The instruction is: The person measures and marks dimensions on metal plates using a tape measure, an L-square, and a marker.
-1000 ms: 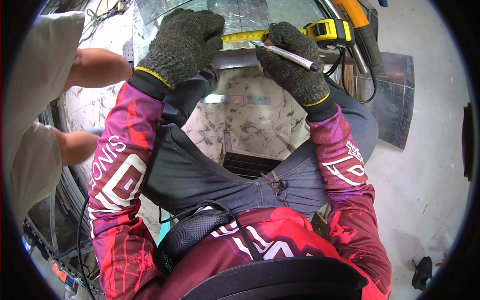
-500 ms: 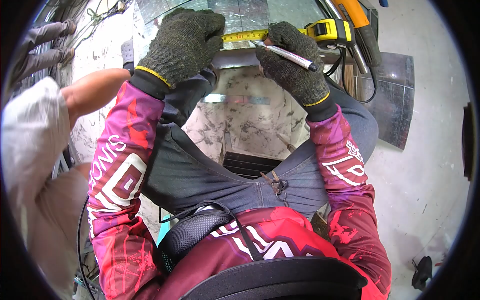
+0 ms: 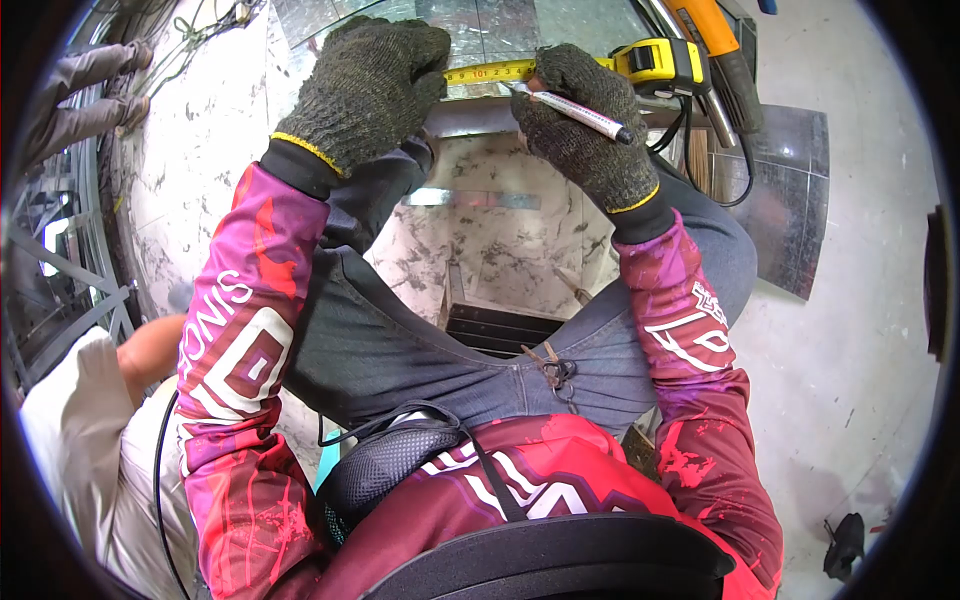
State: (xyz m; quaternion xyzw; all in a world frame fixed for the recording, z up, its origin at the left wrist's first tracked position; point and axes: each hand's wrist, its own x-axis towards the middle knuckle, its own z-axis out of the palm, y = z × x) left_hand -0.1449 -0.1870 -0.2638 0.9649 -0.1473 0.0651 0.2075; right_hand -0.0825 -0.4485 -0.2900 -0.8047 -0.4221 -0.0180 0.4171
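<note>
Both my hands wear dark knit gloves with yellow edging. My left hand (image 3: pixel 375 90) is closed at the left end of the extended yellow tape (image 3: pixel 490 72), its fingertips hidden by the glove's back. My right hand (image 3: pixel 590 125) pinches a white marker (image 3: pixel 580 114), its dark end to the right and its tip at the tape's lower edge. The tape passes behind the right fingers to the yellow and black tape measure case (image 3: pixel 660 66). Under the tape lies a shiny metal sheet (image 3: pixel 480 30).
An orange-handled tool (image 3: pixel 706 28) lies right of the tape case, with a black cable beside it. Dark tiled sheet (image 3: pixel 790 190) rests on the floor at right. Another person's bare arm and pale clothing (image 3: pixel 90 430) are at lower left; another person's legs (image 3: pixel 95 95) show at upper left.
The nearby person at left has moved down and back, and the lower leg and shoe near my left arm are out of sight. My hands, tape and marker have hardly moved.
</note>
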